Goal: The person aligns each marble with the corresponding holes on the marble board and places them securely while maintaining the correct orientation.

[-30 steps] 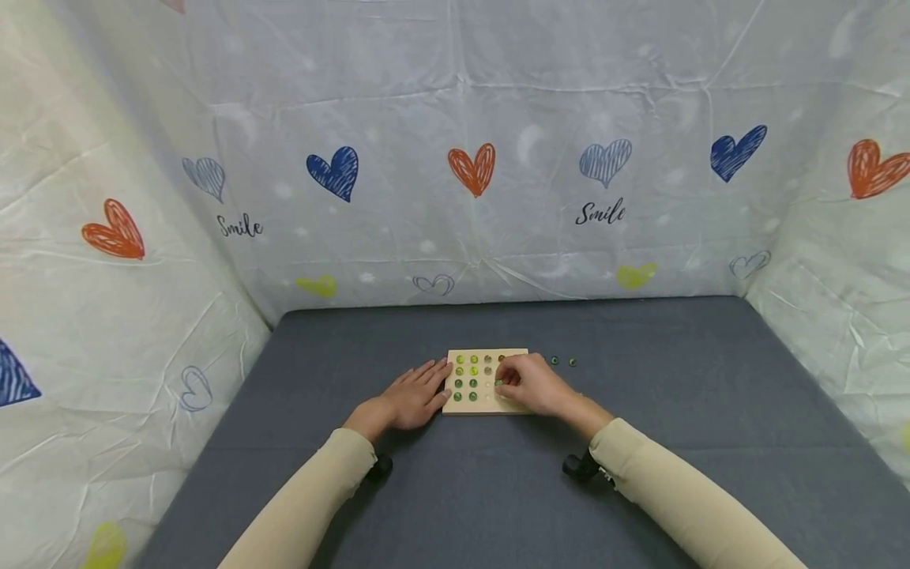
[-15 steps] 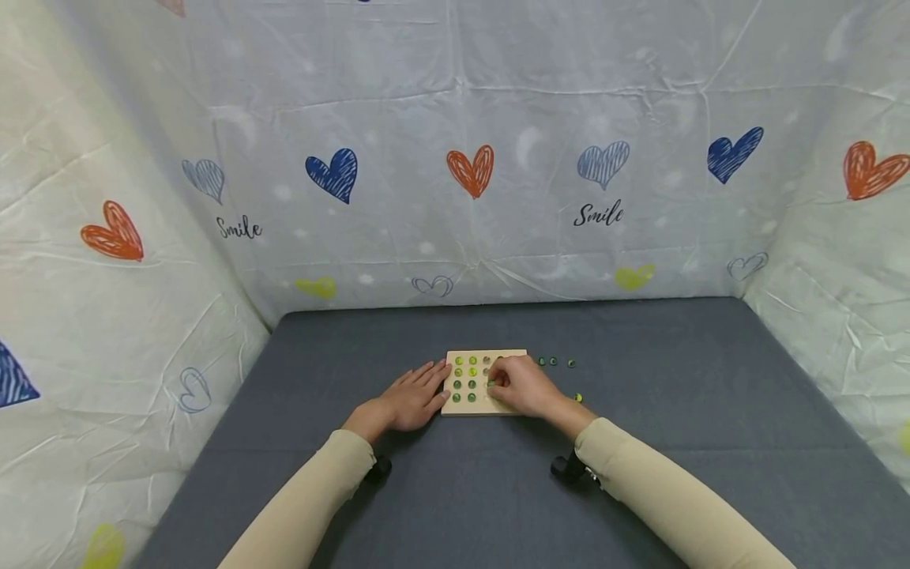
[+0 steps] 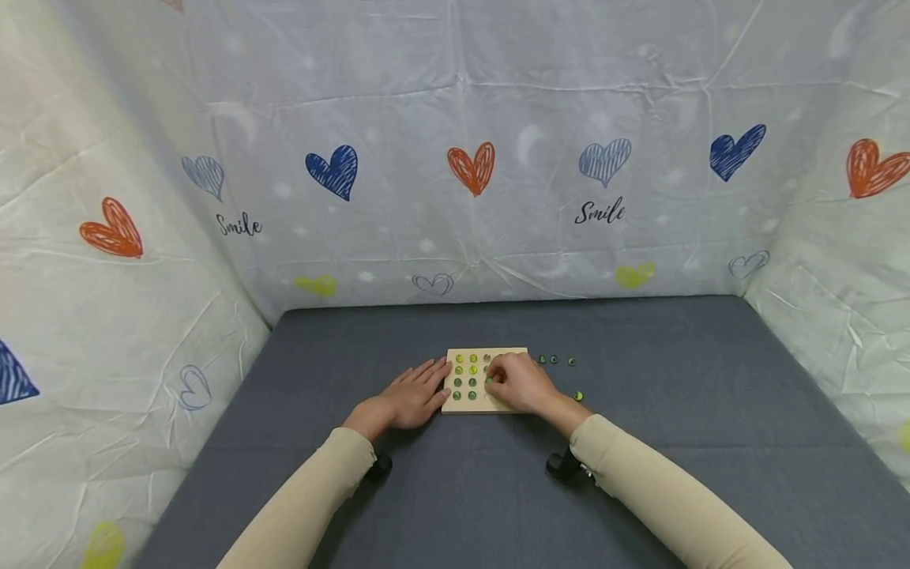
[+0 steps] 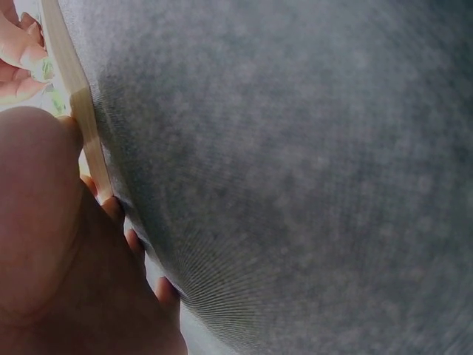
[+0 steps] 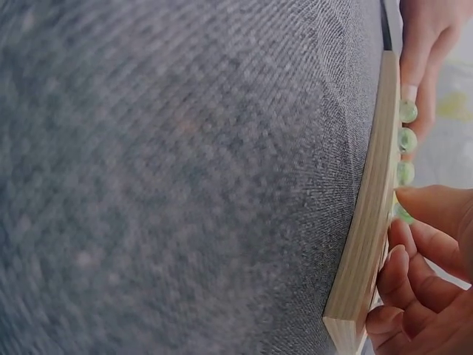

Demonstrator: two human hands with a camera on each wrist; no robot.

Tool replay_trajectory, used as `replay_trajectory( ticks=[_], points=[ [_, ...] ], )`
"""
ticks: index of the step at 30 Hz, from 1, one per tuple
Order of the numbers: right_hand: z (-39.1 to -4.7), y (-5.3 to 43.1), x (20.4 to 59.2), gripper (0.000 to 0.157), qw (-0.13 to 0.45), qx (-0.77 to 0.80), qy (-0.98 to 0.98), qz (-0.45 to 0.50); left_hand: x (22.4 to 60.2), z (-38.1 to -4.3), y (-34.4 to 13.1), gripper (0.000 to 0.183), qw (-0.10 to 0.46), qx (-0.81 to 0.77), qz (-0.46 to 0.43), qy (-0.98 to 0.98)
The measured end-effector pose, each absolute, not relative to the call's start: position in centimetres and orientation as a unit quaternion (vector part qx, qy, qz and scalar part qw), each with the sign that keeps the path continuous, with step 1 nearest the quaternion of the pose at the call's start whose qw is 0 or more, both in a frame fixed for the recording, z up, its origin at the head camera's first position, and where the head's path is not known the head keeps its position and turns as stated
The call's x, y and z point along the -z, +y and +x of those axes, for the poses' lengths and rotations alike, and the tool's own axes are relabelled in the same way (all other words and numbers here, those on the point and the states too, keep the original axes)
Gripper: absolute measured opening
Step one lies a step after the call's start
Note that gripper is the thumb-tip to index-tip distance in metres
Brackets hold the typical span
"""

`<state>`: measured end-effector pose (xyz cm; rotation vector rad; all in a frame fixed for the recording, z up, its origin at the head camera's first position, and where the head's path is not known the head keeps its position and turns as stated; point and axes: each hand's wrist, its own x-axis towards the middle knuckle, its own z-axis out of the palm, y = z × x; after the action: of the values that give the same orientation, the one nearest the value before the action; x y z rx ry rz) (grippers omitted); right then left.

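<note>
A light wooden board (image 3: 478, 407) lies on the dark table with marbles set in rows on it. Yellow-green marbles (image 3: 473, 370) fill the far left part, darker green marbles (image 3: 472, 395) the near left. My left hand (image 3: 412, 397) lies with its fingers stretched along the board's left edge, touching it. Over the board's right half, my right hand (image 3: 524, 382) pinches a green marble (image 5: 403, 214) between thumb and finger, low at the board's surface. In the left wrist view the pinched marble (image 4: 43, 70) shows too. The right hand hides much of the board's right side.
Several loose marbles lie right of the board: green ones at the back, including a green marble (image 3: 572, 361), and a yellow-green marble (image 3: 579, 396) by the right wrist. A grey cloth covers the table (image 3: 455, 490). Printed curtains (image 3: 398, 221) stand behind and at both sides.
My right hand has moved slightly left with the green marble, to the third column of the board. The yellow-green loose marble has come into sight. My left hand has stayed in place.
</note>
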<state>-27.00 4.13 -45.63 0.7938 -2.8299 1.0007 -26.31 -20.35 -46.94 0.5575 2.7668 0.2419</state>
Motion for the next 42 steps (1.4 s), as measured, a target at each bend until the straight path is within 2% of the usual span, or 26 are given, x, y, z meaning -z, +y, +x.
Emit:
replay_trajectory(
  ticks=[17,31,42],
  points=[
    [-26.9,4.2,45.8,0.009,0.015,-0.334,-0.911,0.241,46.9,-26.2,-20.3,0.063,0.156,-0.089,0.197,0.964],
    [-25.7,5.9,44.9,0.025,-0.003,-0.333,-0.892,0.305,47.1,-26.4,-20.5,0.063,0.151,-0.086,0.203,0.964],
    [-24.4,8.7,44.1,0.023,0.006,-0.329,-0.882,0.338,45.2,-25.3,-19.9,0.061,0.154,-0.075,0.208,0.963]
  ],
)
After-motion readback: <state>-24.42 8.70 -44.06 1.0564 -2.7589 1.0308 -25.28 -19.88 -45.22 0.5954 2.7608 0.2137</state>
